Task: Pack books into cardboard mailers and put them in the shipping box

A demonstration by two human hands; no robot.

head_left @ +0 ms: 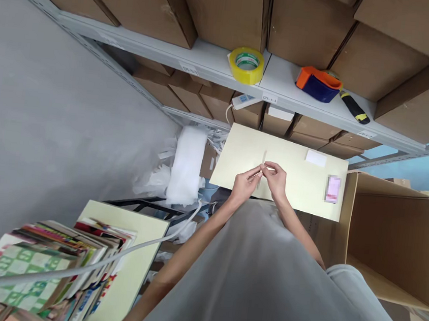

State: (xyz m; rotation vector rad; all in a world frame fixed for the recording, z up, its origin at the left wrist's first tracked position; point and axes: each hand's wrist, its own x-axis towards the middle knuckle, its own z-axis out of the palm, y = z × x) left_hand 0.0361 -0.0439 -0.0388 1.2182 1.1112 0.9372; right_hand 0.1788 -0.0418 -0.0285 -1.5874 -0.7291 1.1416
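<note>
Over a pale cream tabletop (234,152), both hands meet with their fingertips close together. My left hand (245,183) is closed in a pinch on a thin, pale, narrow strip (264,156). Pinched from the other side, the same strip is in my right hand (276,181). One end of it sticks out beyond the fingers, away from me, and the other end shows faintly below them. Its exact kind is too small to make out. To the right on the tabletop lie a small white rectangular piece (316,158) and a pixelated pink rectangular item (333,189).
A shelf (210,58) above the table bears cardboard boxes, yellow tape (246,66), an orange-and-blue tape dispenser (318,84) and a black-and-yellow cutter (354,108). A large open carton (390,240) stands right. White wrap (187,165) and stacked books (46,265) are left.
</note>
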